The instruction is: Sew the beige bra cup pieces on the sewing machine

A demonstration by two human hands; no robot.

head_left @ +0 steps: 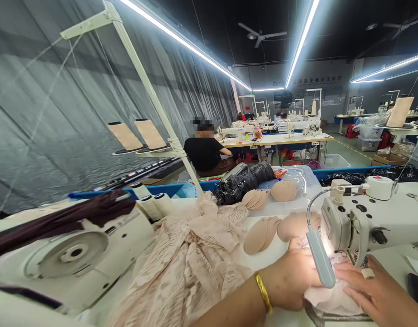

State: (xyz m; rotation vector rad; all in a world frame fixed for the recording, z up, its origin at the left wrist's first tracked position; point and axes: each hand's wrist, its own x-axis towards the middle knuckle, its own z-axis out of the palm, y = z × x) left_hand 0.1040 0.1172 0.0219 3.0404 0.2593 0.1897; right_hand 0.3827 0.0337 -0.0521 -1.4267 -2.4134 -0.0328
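Observation:
A pale pink fabric piece (333, 297) lies under the head of a white sewing machine (345, 220), lit by its small lamp (320, 256). My left hand (292, 279), a gold bracelet on its wrist, is curled onto the fabric left of the needle area. Its fingertips are partly hidden behind the lamp. On the right side of the needle area, my right hand (374, 288) rests with fingers stretched out flat on the same fabric. Beige oval pads (261, 235) lie fanned out just beyond my left hand.
Beige lace fabric (191, 254) is heaped left of my arm. Another machine (72, 259) stands at far left, under a thread stand (150, 91) with cones. A black plastic bag (244, 181) and a clear plastic bin (302, 179) sit behind. A person (205, 152) sits further off.

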